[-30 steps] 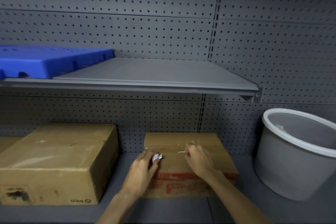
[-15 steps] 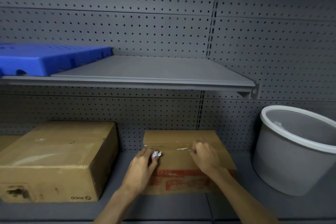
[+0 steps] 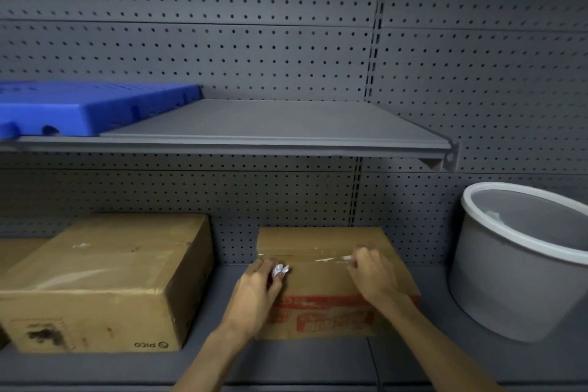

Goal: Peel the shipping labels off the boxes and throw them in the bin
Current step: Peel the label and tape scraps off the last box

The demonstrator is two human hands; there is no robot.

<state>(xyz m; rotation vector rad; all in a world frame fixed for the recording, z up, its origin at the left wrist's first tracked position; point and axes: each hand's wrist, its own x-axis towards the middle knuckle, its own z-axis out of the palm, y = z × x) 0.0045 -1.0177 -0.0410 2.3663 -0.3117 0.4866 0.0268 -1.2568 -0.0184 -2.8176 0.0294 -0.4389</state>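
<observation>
At the right of the frame a grey bin (image 3: pixel 521 267) is stood on the lower shelf (image 3: pixel 318 360); a pale scrap is seen inside it. At lower centre, a crumpled label piece (image 3: pixel 280 270) is pinched in the left hand (image 3: pixel 254 293). A strip of label (image 3: pixel 331 259) on the small box (image 3: pixel 321 283) is pinched by the right hand (image 3: pixel 372 277), fingers curled. A larger box (image 3: pixel 105 280) is placed at lower left.

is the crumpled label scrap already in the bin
No, the crumpled label scrap is held in the left hand over the small cardboard box, well left of the grey bin.
</observation>
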